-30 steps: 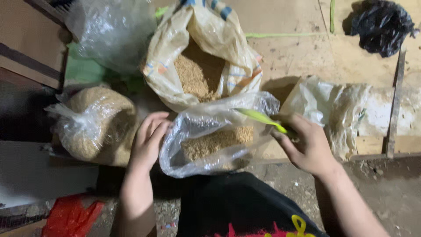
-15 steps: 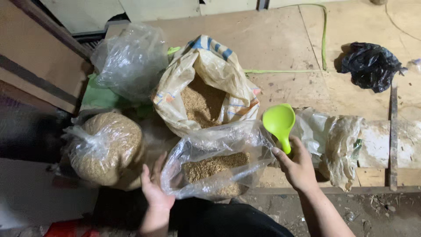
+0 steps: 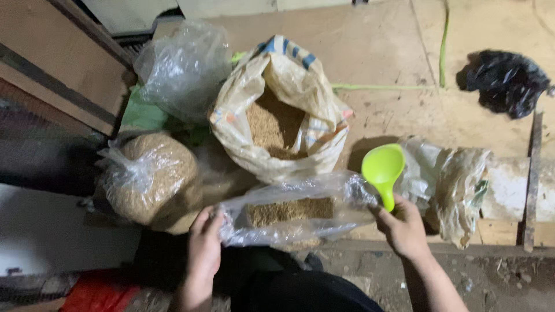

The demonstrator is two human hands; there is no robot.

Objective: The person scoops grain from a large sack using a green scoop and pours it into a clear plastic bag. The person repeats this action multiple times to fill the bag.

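**Scoop lifts clear as bag stays pinned open**

Raised since a moment ago, the scoop [image 3: 383,169] stands in the gripping right hand [image 3: 403,227]. Left hand [image 3: 203,249] pinches the clear bag [image 3: 292,209], part-filled with grain: limp, slippery, best held by its rim. Beyond, the open sack [image 3: 277,110] crowds it; bare boards [image 3: 387,58] lie right.
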